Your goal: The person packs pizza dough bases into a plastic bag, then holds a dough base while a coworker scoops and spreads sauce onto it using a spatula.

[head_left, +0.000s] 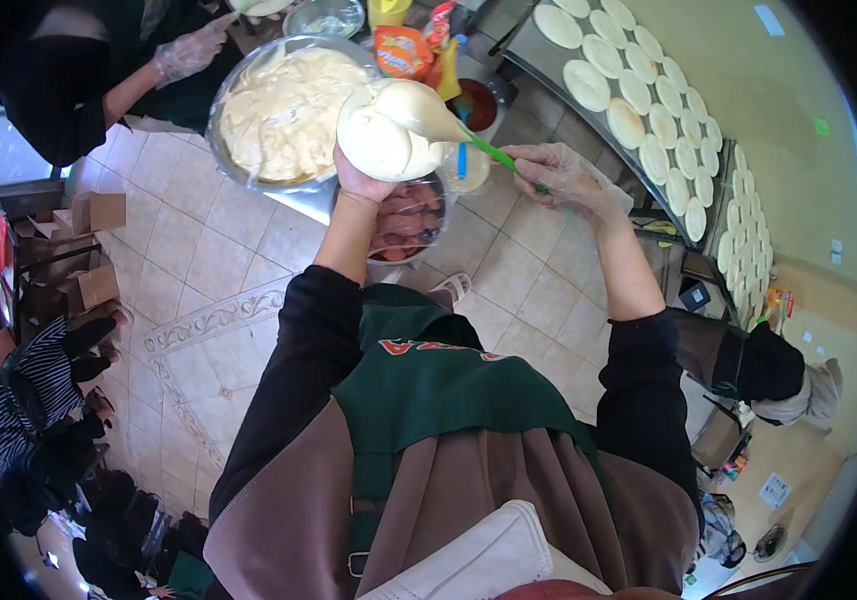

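My left hand (362,183) is cupped under a round, pale, dough-like piece (374,140) and holds it up. Its fingers are mostly hidden beneath the piece. In a clear plastic glove, my right hand (569,180) is closed round the green handle of a spatula (494,152). The spatula's head is coated in a thick cream-coloured mixture (417,108) and rests against the top of the piece. Left of my left hand stands a large metal bowl (221,140) full of a similar pale mixture. Below my left hand, a bowl of reddish-brown pieces (411,215) is partly hidden.
Another person's gloved hand (189,52) is at the upper left. An orange packet (404,52) and a pot of red sauce (476,103) stand behind. Many pale flat rounds (639,92) cover a table at right. Cardboard boxes (99,212) and other people are farther off.
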Motion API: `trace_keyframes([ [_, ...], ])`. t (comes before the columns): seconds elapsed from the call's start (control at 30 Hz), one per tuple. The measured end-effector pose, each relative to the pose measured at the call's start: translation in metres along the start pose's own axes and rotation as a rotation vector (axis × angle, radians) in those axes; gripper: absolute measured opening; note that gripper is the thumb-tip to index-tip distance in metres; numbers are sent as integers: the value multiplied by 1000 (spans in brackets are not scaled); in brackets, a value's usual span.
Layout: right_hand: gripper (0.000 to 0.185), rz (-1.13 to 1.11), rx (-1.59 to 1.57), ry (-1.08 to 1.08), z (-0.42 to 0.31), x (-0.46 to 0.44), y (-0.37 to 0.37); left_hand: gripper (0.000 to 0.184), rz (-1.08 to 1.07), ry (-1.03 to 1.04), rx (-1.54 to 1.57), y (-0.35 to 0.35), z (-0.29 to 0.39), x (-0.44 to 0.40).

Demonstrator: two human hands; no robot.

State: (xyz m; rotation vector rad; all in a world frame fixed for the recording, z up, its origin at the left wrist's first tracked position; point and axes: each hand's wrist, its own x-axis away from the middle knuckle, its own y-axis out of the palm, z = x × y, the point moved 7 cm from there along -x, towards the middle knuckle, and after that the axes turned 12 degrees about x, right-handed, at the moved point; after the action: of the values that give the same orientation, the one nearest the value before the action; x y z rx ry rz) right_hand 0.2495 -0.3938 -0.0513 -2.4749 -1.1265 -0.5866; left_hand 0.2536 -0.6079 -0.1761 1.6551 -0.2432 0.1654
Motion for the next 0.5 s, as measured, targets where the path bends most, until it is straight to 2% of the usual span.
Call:
trace_keyframes([
  [0.07,43,-3,-4,-31,13,23,-22,55,-98,29,13,7,-38,0],
  [0.17,42,16,63,-40,33,63,-60,54,-89,80,-45,15,-105,-8],
  [0.3,37,77,68,-79,65,106,-111,54,-141,-43,139,3,-187,-29],
  [0.47,40,198,144,-5,95,141,-175,52,-96,-4,81,-13,-255,-64],
  [0.5,41,210,165,16,100,143,-189,55,-41,40,-15,-3,-267,-65],
])
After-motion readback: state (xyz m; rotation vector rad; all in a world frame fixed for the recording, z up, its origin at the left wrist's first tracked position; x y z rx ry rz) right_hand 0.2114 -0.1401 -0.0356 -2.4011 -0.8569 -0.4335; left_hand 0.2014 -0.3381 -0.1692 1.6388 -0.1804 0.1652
